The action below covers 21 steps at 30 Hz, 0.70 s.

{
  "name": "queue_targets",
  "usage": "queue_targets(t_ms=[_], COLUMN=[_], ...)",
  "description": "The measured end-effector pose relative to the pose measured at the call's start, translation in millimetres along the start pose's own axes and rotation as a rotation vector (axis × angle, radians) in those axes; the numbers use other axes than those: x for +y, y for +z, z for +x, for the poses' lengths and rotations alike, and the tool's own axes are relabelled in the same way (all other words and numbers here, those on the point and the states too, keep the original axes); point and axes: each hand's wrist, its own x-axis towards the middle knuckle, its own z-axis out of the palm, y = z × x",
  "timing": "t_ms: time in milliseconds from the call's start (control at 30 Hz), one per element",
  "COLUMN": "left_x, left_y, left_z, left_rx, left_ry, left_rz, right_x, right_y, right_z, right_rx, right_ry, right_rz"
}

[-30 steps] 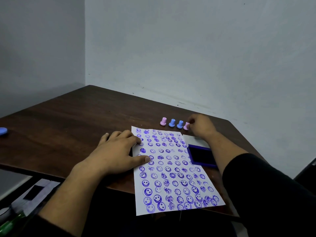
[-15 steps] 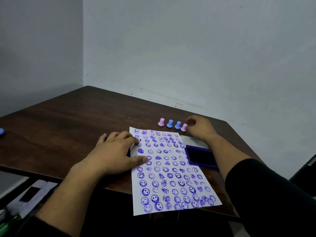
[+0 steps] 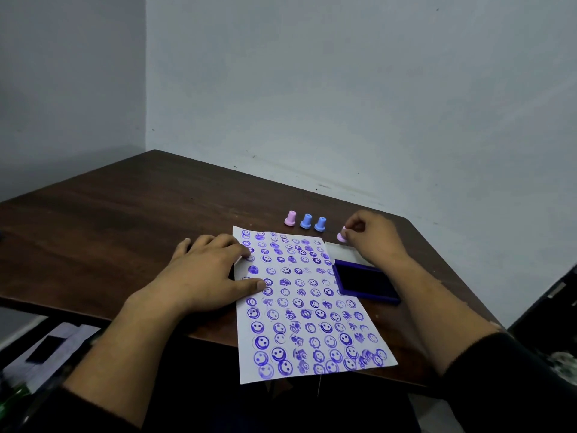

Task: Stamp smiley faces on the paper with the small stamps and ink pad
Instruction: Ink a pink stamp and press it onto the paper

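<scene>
A white paper (image 3: pixel 307 307) covered with several rows of purple smiley prints lies on the dark wooden table (image 3: pixel 125 220), its near end hanging over the front edge. My left hand (image 3: pixel 209 273) presses flat on the paper's left side. My right hand (image 3: pixel 371 235) pinches a pink stamp (image 3: pixel 341 237) just above the table, beyond the open purple ink pad (image 3: pixel 365 281). Behind the paper stand a pink stamp (image 3: pixel 290 218) and two blue stamps (image 3: pixel 306 221) (image 3: pixel 320 224) in a row.
The ink pad's white lid (image 3: pixel 340 251) lies flat behind the pad. Walls close the table in at the back. Papers and clutter (image 3: pixel 46 348) lie below the table's front left edge.
My right hand has lifted the rightmost pink stamp out of the row and drawn it slightly right and nearer, toward the ink pad. My left hand stays on the paper.
</scene>
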Motion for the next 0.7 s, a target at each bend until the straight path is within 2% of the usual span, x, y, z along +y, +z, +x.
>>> queue_targets(t_ms=[300,700], left_x=[0,-3], left_y=[-1,1], left_z=[1,2], left_rx=[-0.006,-0.011], left_ry=[-0.003,0.005], left_rz=[-0.002,-0.020], right_x=[10,20], right_y=[-15,-10], right_z=[-81,-97], right_rx=[0.094,0.120], right_ry=[0.011,-0.046], right_rz=[0.050,0.106])
